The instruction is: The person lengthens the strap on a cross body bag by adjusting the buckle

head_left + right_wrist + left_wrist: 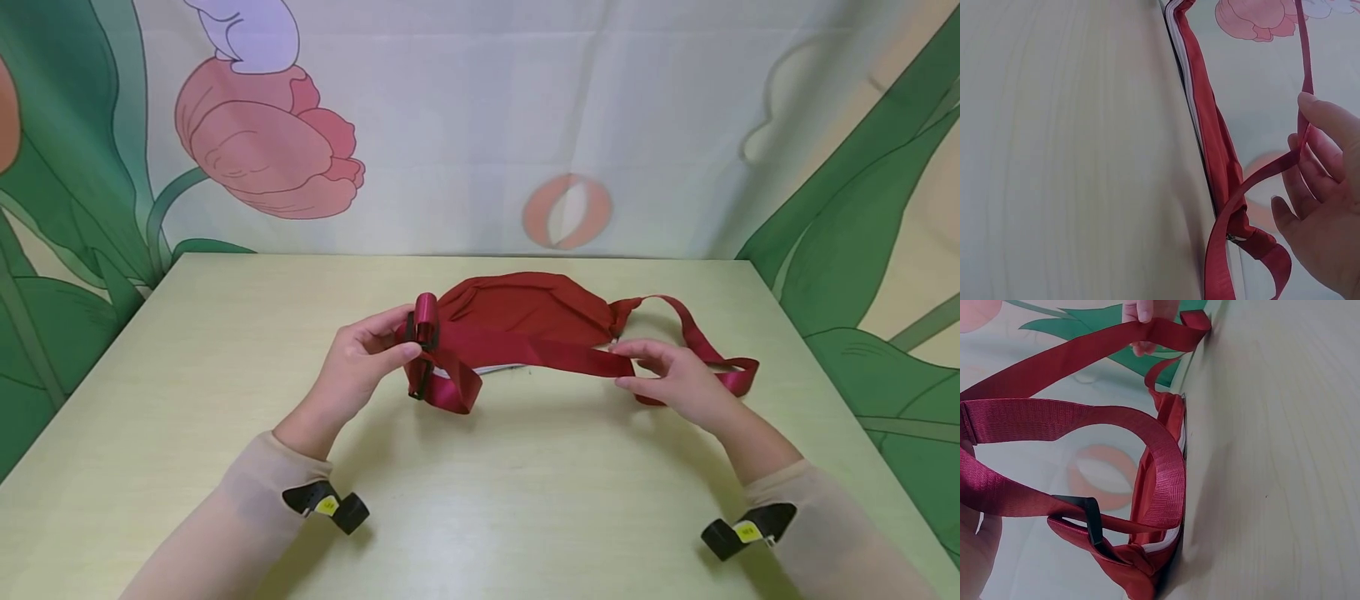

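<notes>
A red waist bag (536, 307) lies at the back middle of the table, its long strap (555, 353) raised in front of it. My left hand (352, 362) pinches the strap at its left end, thumb and fingers beside a black buckle (422, 333). Below that hand the webbing hangs in a loop (459, 392); a black strap slider (1093, 520) shows on it in the left wrist view. Between thumb and fingers, my right hand (1332, 165) pinches the strap farther along. The stretch between both hands runs nearly straight.
More strap (738, 379) curls on the table (517, 500) beyond my right hand. A white zipper (1186, 84) runs along the bag's lower edge. Behind the table hangs a printed curtain (450, 125) with flowers and leaves. Each sleeve carries a black wrist camera (349, 512).
</notes>
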A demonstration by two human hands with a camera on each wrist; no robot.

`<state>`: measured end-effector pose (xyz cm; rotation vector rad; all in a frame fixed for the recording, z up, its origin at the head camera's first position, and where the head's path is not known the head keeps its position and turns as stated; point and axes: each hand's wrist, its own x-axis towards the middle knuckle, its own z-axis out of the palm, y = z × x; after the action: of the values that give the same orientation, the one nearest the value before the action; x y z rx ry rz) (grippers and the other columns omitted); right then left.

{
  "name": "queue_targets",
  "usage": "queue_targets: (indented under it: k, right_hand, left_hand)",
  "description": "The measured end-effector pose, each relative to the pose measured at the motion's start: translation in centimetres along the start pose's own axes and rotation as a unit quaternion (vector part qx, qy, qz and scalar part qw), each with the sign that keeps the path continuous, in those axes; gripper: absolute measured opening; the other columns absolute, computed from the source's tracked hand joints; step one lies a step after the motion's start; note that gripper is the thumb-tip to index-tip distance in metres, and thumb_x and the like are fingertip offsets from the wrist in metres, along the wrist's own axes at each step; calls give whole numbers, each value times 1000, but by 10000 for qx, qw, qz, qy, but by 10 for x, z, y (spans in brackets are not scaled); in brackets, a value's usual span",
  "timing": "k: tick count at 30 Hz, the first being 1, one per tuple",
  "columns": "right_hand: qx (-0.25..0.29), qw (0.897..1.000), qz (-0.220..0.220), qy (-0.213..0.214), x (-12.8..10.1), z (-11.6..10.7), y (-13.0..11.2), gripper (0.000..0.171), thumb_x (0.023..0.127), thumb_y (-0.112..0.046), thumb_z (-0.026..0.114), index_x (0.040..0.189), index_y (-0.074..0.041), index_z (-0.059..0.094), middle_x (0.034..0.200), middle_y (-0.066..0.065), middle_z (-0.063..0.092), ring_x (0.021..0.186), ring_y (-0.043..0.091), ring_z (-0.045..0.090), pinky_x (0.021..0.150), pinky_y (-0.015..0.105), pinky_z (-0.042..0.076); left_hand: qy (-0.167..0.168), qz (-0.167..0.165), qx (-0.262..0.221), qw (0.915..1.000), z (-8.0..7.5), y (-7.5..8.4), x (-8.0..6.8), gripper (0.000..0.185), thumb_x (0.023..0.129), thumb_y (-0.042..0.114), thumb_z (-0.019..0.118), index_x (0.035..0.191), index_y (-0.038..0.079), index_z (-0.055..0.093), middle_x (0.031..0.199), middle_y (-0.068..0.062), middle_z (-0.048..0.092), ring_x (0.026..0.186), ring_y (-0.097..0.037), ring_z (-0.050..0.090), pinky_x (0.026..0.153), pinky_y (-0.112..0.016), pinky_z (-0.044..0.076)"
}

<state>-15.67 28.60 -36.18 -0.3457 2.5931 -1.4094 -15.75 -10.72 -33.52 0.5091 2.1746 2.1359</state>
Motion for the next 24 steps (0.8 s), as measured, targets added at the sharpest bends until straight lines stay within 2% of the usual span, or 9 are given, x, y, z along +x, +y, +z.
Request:
queue_targets:
  k: [13, 21, 24]
  right_hand:
    - [-551, 9979, -305, 159, 1, -9, 15, 35, 83, -23, 72, 112, -8, 62, 120, 6, 59, 114, 19, 49, 100, 45, 36]
    - [-575, 9983, -47, 106, -1, -15, 21, 38, 84, -25, 71, 116, -6, 60, 121, 10, 57, 116, 27, 47, 99, 51, 35]
    - [-639, 9979, 60, 52, -2, -17, 21, 40, 84, -21, 71, 118, -5, 59, 120, 13, 58, 115, 29, 47, 98, 51, 36]
  left_hand:
    - [66, 118, 63, 9999, -4, 1, -1, 43, 88, 10, 64, 129, 1, 54, 99, -4, 64, 91, -21, 61, 85, -32, 50]
    - [228, 35, 73, 9997, -7, 3, -1, 41, 88, 10, 64, 127, 2, 55, 98, -2, 65, 93, -26, 59, 85, -31, 49]
    - [234, -15, 81, 9997, -5, 3, -1, 41, 88, 8, 64, 127, 1, 55, 98, 0, 65, 90, -22, 60, 83, -30, 50]
